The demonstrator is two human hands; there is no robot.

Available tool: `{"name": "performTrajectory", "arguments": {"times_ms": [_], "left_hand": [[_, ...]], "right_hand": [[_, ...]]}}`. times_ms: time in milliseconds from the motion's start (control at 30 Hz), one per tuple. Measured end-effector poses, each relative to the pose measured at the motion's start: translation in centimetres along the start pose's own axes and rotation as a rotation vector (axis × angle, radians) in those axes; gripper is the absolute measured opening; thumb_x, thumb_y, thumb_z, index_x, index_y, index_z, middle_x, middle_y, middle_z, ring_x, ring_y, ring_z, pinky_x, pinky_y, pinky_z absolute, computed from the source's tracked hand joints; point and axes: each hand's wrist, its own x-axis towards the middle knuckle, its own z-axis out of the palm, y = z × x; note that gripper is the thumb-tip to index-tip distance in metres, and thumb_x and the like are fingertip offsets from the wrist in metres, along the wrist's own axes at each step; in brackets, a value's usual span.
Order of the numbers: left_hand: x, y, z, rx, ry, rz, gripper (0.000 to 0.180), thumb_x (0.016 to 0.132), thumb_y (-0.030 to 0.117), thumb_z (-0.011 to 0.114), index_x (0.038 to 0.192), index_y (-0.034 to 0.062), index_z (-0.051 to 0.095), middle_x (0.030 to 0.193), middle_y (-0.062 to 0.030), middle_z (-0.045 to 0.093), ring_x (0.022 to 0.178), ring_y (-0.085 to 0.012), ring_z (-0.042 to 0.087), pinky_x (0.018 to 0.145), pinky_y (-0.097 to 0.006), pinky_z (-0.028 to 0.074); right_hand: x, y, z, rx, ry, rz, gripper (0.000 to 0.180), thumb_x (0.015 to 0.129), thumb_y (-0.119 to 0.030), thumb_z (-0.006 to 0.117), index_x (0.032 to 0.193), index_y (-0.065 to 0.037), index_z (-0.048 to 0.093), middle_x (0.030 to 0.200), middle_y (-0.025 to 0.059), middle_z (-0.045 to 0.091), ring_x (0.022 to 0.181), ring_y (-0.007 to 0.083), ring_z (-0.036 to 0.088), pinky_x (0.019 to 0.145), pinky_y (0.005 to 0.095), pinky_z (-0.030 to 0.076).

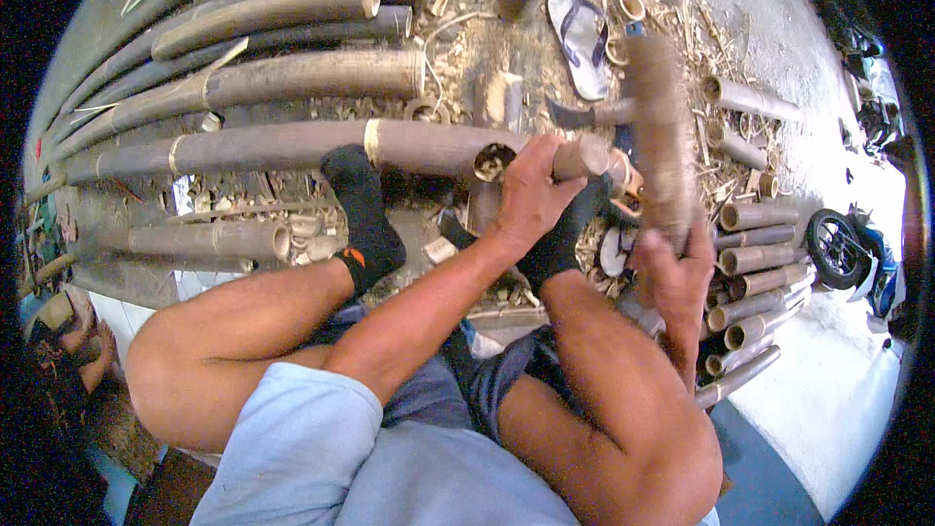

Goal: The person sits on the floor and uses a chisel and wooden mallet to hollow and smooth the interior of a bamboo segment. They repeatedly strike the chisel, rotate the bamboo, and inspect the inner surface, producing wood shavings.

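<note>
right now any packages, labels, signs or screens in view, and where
None that I can make out.
What fills the view is work stuff: bamboo poles stacked upper left, cut bamboo tubes piled at right, a blue-strapped sandal at top centre.
The left hand holds a short bamboo piece; the right hand holds a blurred wooden mallet.

bamboo piece: short, pale brown round section, lying roughly level, its cut end facing right, clasped in the left hand above the black-socked feet.
wooden mallet: thick brown club, motion-blurred, raised upright in the right hand, just right of the bamboo piece.
</note>
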Motion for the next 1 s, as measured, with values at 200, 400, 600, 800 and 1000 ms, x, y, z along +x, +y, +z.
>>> {"name": "performTrajectory", "arguments": {"times_ms": [200,400,600,800,1000], "left_hand": [[-1.1,-1.2,-1.0,0.131,-0.151,-0.088,0.048,0.067,0.007,0.083,0.108,0.0042,0.060,0.103,-0.0178,0.064,0.100,-0.0417,0.062,0.087,-0.047,0.051],[-1.9,-2.6,-1.3,0.065,-0.249,-0.007,0.048,0.077,0.020,0.081,0.118,0.0052,0.062,0.111,-0.0188,0.068,0.105,-0.0397,0.065,0.093,-0.044,0.052],[-1.8,-0.1,-0.4,-0.038,-0.132,0.174,0.046,0.070,0.014,0.083,0.109,0.0034,0.062,0.103,-0.0191,0.066,0.099,-0.0404,0.065,0.088,-0.045,0.052],[-1.2,-0.4,0.1,-0.111,-0.046,0.013,0.043,0.069,0.010,0.083,0.105,0.0050,0.061,0.100,-0.0180,0.065,0.096,-0.0402,0.064,0.084,-0.045,0.052],[-3.0,-2.6,-0.2,-0.058,-0.092,0.096,0.038,0.070,0.008,0.080,0.102,0.0058,0.060,0.097,-0.0176,0.062,0.096,-0.0412,0.062,0.083,-0.048,0.050]], "right_hand": [[-0.5,0.5,1.1,-0.339,-0.192,-0.129,0.083,0.081,-0.018,0.078,0.154,-0.008,0.039,0.118,0.0167,0.069,0.094,0.0232,0.068,0.085,0.0364,0.056],[-0.5,1.3,1.6,-0.217,-0.161,-0.087,0.080,0.081,-0.019,0.077,0.151,-0.005,0.042,0.120,0.0224,0.069,0.109,0.0261,0.068,0.096,0.0391,0.053],[-2.2,1.0,-0.6,0.018,0.063,-0.007,0.074,0.080,-0.022,0.076,0.146,-0.003,0.048,0.113,0.0088,0.067,0.098,0.0215,0.065,0.087,0.0341,0.053],[-2.4,1.2,-1.0,0.348,0.019,-0.213,0.055,0.084,-0.027,0.076,0.127,-0.002,0.055,0.104,0.0081,0.066,0.089,0.0182,0.064,0.077,0.0310,0.053],[-1.1,3.6,0.4,-0.380,-0.167,-0.202,0.090,0.073,-0.020,0.081,0.152,-0.003,0.041,0.125,0.0195,0.067,0.108,0.0252,0.067,0.093,0.0401,0.053]]}}
